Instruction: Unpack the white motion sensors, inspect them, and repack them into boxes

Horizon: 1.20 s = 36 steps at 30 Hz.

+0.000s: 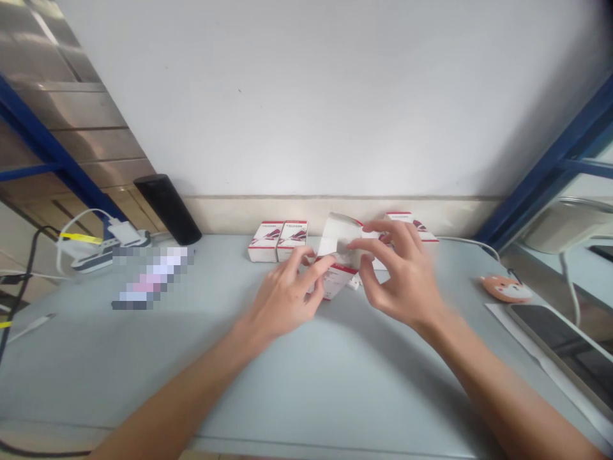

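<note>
The left hand [285, 297] and right hand [402, 275] pinch an open red-and-white carton [341, 262], contents hidden, with two matching boxes [278, 241] behind.

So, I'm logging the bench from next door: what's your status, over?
Left hand and right hand on a white-and-red box. Similar boxes stand beyond, not in the way.

Our left hand [282, 297] and right hand [400, 275] hide much of the open box [338, 239], and the right one covers most of the rear box [400, 217]. The pixelated object [153, 278] on the tabletop [335, 383] can't be made out, and the right edge cuts off the tablet [565, 348].
</note>
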### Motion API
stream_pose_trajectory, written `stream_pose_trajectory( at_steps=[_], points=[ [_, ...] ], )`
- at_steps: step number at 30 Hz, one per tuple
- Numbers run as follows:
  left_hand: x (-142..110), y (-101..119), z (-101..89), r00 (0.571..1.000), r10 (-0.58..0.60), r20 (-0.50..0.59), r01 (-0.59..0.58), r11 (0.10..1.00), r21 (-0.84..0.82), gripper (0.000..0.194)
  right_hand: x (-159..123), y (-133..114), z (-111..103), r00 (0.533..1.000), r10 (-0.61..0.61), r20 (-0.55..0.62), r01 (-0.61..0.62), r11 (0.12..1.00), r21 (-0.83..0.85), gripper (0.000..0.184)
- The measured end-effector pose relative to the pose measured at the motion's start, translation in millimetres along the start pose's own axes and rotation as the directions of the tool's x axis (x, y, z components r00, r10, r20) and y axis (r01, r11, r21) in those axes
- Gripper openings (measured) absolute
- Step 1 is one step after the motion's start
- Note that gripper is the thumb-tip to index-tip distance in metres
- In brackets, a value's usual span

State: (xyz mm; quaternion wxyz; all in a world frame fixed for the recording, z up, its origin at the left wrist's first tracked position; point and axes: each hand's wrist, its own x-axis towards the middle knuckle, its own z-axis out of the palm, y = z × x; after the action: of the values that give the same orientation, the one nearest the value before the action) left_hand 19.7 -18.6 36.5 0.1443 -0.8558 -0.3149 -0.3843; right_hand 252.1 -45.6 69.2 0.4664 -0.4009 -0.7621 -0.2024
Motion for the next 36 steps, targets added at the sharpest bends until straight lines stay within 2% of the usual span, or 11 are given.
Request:
stream_pose_trajectory(
  at_steps=[4, 8, 11, 14, 18, 21, 23, 25, 28, 32, 36],
  points=[
    [-1, -1, 1.4, 0.998, 0.055, -0.013, -0.055, 0.998, 0.018, 0.049, -3, 5, 5, 0.992, 0.122, 0.026, -0.121, 0.992, -0.038, 0.038],
    [-3, -3, 2.9, 0.995, 0.101, -0.022, -0.1, 0.995, 0.026, 0.053, -5, 11, 5, 0.972, 0.203, 0.117, -0.203, 0.979, -0.013, 0.031],
    [-5, -4, 3.6, 0.996, 0.091, 0.003, -0.091, 0.996, -0.02, 0.054, -5, 13, 5, 0.932, 0.291, 0.214, -0.308, 0.95, 0.049, 0.026],
    [-6, -5, 6.5, 0.998, -0.032, 0.057, 0.039, 0.99, -0.137, 0.053, -4, 16, 5, 0.888, 0.372, 0.271, -0.419, 0.897, 0.138, 0.02],
    [-10, -8, 14.7, 0.968, -0.21, 0.138, 0.237, 0.943, -0.235, 0.065, -2, 21, 5, 0.878, 0.37, 0.305, -0.441, 0.873, 0.209, 0.018],
    [-12, -10, 18.2, 0.906, -0.317, 0.281, 0.395, 0.87, -0.294, 0.081, -2, 26, 5, 0.876, 0.341, 0.342, -0.429, 0.875, 0.226, 0.022],
    [-11, -10, 17.7, 0.851, -0.356, 0.387, 0.485, 0.814, -0.319, 0.077, -2, 28, 5, 0.867, 0.341, 0.363, -0.433, 0.877, 0.21, 0.023],
    [-9, -9, 16.0, 0.825, -0.362, 0.435, 0.517, 0.794, -0.321, 0.067, -2, 30, 4, 0.857, 0.345, 0.383, -0.435, 0.882, 0.178, 0.024],
    [-7, -6, 14.1, 0.827, -0.371, 0.423, 0.513, 0.806, -0.296, 0.063, 0, 31, 3, 0.838, 0.373, 0.398, -0.461, 0.875, 0.15, 0.021],
    [-7, -3, 14.6, 0.835, -0.371, 0.406, 0.499, 0.821, -0.277, 0.063, 2, 33, 2, 0.753, 0.477, 0.453, -0.616, 0.754, 0.229, 0.013],
    [-9, -5, 15.5, 0.882, -0.303, 0.36, 0.413, 0.866, -0.283, 0.06, 3, 36, 2, 0.649, 0.555, 0.52, -0.739, 0.624, 0.255, 0.009]
  ],
)
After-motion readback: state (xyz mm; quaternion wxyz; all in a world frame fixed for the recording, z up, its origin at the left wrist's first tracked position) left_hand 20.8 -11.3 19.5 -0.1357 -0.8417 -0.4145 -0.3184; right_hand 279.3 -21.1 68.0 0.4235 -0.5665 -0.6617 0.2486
